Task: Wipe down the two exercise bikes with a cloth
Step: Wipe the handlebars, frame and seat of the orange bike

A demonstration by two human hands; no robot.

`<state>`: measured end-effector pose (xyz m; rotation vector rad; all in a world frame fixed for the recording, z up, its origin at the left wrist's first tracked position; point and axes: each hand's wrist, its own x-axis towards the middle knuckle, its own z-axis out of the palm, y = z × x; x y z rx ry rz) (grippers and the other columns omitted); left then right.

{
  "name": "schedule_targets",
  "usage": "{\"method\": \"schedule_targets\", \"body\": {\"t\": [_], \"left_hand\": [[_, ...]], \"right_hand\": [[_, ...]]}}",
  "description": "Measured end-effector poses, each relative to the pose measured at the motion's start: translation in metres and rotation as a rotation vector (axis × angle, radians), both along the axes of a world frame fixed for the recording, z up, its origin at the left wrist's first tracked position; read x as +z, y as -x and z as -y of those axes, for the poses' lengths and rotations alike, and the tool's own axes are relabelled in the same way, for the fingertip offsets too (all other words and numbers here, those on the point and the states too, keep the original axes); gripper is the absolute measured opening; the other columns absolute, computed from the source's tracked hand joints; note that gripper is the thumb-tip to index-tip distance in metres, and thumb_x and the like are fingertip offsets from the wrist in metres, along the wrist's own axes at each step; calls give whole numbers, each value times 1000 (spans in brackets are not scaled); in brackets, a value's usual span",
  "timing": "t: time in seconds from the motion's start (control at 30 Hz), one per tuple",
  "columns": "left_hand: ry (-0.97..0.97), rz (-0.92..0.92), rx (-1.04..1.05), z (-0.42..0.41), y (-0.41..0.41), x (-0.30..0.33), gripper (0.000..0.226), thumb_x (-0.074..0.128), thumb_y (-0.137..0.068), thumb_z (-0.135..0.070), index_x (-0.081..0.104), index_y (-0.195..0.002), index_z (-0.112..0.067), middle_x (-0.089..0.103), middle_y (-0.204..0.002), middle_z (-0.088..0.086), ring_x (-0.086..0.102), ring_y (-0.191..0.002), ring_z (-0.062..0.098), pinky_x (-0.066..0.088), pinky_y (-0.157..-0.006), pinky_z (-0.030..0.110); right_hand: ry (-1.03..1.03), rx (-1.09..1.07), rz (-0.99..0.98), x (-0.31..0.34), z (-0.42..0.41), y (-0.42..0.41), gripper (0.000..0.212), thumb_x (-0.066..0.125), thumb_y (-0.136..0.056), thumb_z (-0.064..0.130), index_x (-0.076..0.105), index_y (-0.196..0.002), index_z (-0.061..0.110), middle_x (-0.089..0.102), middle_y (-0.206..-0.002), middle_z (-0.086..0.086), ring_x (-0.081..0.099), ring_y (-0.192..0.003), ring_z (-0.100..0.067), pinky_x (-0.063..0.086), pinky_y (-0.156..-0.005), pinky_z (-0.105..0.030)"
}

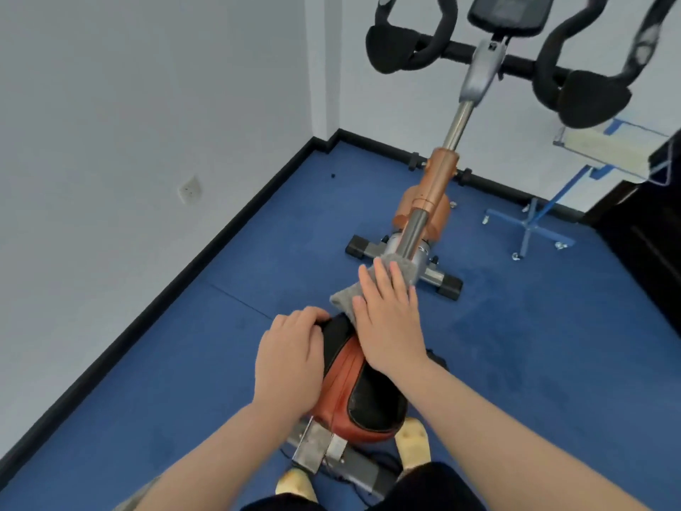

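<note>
step: wiping bike seat (pixel 359 385) | right hand (pixel 390 319) flat, pressing cloth (pixel 387 278) | left hand (pixel 289 359) grips seat | next: rub along seat

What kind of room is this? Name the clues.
Probably a small gym or exercise room: an exercise bike with padded handlebars stands on blue carpet in a bare-walled corner.
</note>
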<state>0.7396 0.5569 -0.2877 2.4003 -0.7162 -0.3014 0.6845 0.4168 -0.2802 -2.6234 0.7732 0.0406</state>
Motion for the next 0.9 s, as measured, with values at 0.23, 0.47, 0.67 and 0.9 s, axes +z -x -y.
{"method": "schedule_targets", "body": {"t": [0.23, 0.47, 0.67, 0.9], "left_hand": [[159, -179, 16, -5, -4, -9, 29, 39, -100, -18, 61, -108, -36, 62, -106, -21, 54, -101, 4, 43, -83, 30], [152, -215, 38, -7, -3, -6, 27, 37, -100, -21, 58, -103, -38, 65, -98, -19, 59, -92, 6, 48, -78, 35], [158, -159, 62, -4, -2, -9, 28, 37, -99, -21, 60, -104, -37, 65, -99, -19, 58, -91, 4, 46, -76, 32], [144, -147, 152, -2, 5, -5, 31, 37, -100, -20, 61, -103, -38, 66, -95, -18, 60, -88, 10, 51, -76, 37]], "right_hand": [[22, 83, 51, -1, -52, 56, 55, 21, -102, 36, 11, -155, 28, 2, -162, 9, -6, -149, -8, 8, -122, -39], [142, -1, 28, 3, -94, 60, 56, 16, -99, 37, 16, -155, 27, 10, -162, 4, 7, -150, -15, 12, -121, -43], [-16, -13, 53, 1, -57, 65, 50, 17, -106, 26, 5, -154, 18, -11, -162, 2, -20, -145, -8, 3, -122, -30], [72, -128, -92, -6, -115, 92, 68, -22, -93, 43, -17, -151, 8, -18, -160, -15, -19, -147, -31, 3, -121, -47]]}}
